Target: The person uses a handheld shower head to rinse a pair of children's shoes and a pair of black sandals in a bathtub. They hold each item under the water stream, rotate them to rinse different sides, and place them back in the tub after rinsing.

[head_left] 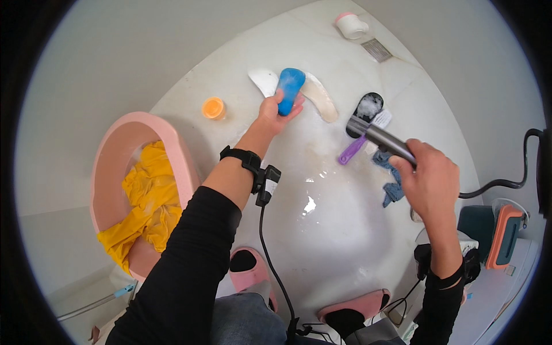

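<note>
My left hand (276,110) holds a blue insole (292,82) by its lower end, thumb on top, with the fingers stretched out beneath. Behind it on the wet floor lie a white insole (264,80) and a cream insole (320,99). My right hand (431,177) grips a grey handheld sprayer (390,141), whose head points left. Past the sprayer's head, a black insole (371,95) carries white foam. A brush with a purple handle (352,151) lies by it, partly covered by the sprayer. Whether water is flowing, I cannot tell.
To the left stands a pink tub (186,159) with a yellow garment (155,185) in it. An orange cup (214,108), blue-grey cloth (393,189), a white container (351,26) and a floor drain (376,50) are around. A black hose (496,185) runs right.
</note>
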A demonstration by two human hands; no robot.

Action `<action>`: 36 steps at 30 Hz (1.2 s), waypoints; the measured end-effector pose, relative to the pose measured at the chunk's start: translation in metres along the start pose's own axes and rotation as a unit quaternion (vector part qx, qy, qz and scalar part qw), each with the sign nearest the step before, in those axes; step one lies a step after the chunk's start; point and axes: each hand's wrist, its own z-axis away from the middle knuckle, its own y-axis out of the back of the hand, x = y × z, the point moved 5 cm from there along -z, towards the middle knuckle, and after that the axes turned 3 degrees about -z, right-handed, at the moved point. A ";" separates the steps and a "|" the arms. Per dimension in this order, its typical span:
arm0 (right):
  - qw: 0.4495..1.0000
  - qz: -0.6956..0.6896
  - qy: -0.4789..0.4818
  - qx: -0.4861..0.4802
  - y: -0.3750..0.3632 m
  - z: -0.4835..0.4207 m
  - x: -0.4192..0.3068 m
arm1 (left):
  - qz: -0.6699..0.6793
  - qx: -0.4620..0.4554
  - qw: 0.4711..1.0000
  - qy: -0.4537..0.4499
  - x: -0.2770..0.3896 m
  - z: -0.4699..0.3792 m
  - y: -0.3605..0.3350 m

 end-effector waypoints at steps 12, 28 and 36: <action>0.995 -0.029 0.062 0.072 0.006 0.008 -0.007 | 0.120 -0.078 0.987 -0.069 0.030 0.014 -0.022; 0.998 -0.021 0.005 0.055 -0.002 -0.026 -0.024 | 0.080 0.004 0.994 -0.079 0.065 0.004 0.011; 0.999 -0.002 -0.007 0.046 -0.003 -0.027 -0.021 | 0.070 0.056 0.996 -0.017 0.058 -0.001 0.021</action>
